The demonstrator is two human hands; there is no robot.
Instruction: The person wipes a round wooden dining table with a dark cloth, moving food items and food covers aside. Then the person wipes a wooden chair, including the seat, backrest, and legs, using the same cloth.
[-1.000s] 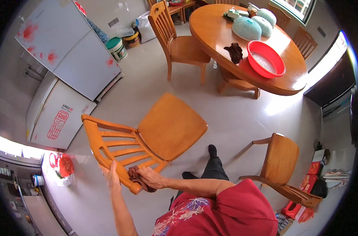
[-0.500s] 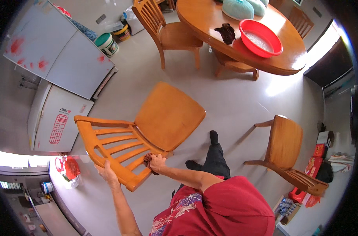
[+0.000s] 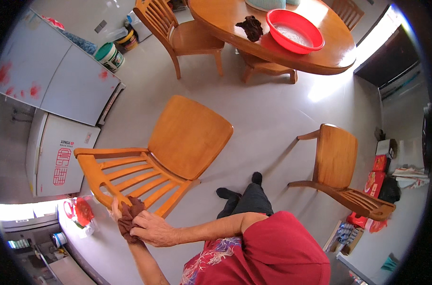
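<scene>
A wooden chair with a slatted back stands in front of me, its backrest toward me. My right hand is closed on a brown cloth, bunched at the near end of the chair's top rail. My left hand is at that same rail, its fingers against the wood. The cloth covers much of my left hand. My right forearm crosses over the left one.
A second wooden chair stands to the right. Ahead, a round wooden table carries a red basin and a dark brown cloth. A white freezer is at left, a lidded bucket beyond it.
My right hand has moved left with the brown cloth, from the lower back slats to the top rail beside my left hand. The view has shifted slightly.
</scene>
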